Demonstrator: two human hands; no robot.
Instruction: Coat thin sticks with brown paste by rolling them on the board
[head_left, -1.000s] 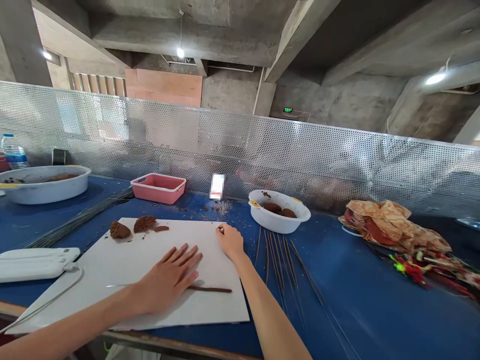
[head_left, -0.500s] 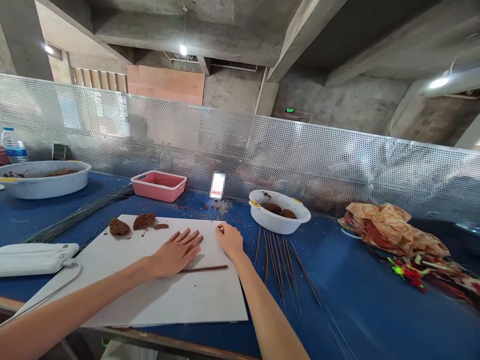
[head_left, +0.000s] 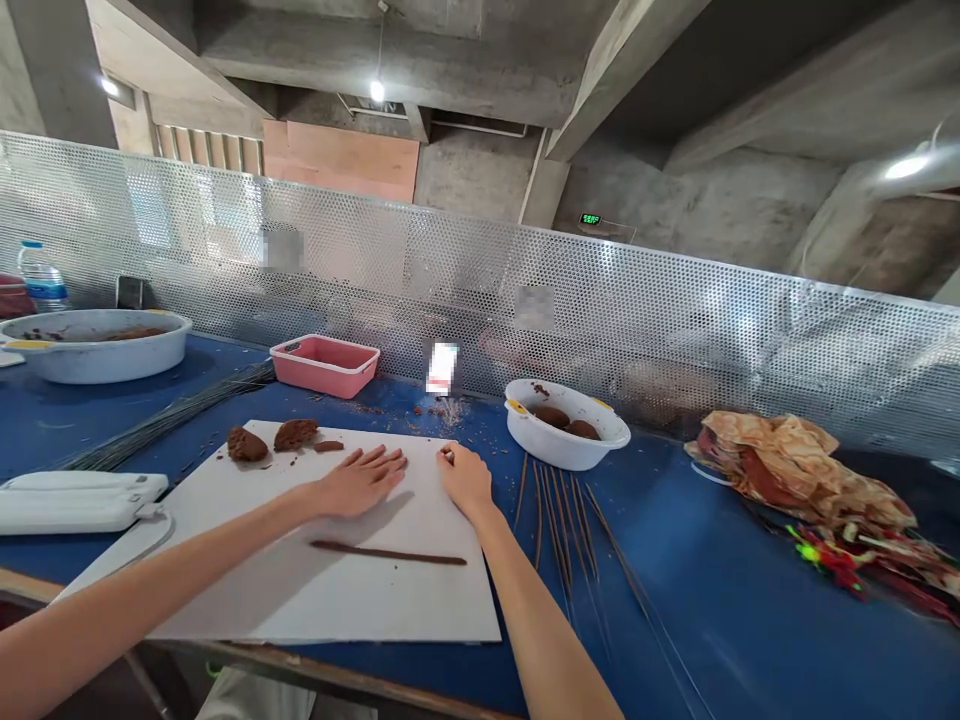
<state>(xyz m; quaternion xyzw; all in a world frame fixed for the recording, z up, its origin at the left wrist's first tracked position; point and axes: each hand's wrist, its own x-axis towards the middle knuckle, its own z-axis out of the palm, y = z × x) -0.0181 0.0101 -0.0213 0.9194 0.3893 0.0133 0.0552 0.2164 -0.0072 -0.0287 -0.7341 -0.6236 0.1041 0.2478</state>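
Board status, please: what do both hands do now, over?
Left hand open, flat on board. Right hand curled at board edge. Brown rod lies nearer you, untouched.

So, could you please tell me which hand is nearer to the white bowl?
Right. The right hand rests on the board, with the bowl ahead and to its right; the left hand lies further left.

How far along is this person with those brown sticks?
Roughly partway, it seems. Apparently done: a row of thin brown rods lying on the blue table. In hand: another brown rod on the white board, just below the left hand and right hand, neither touching it. Left: brown lumps on the board, more in the white bowl, and a bundle of thin grey rods.
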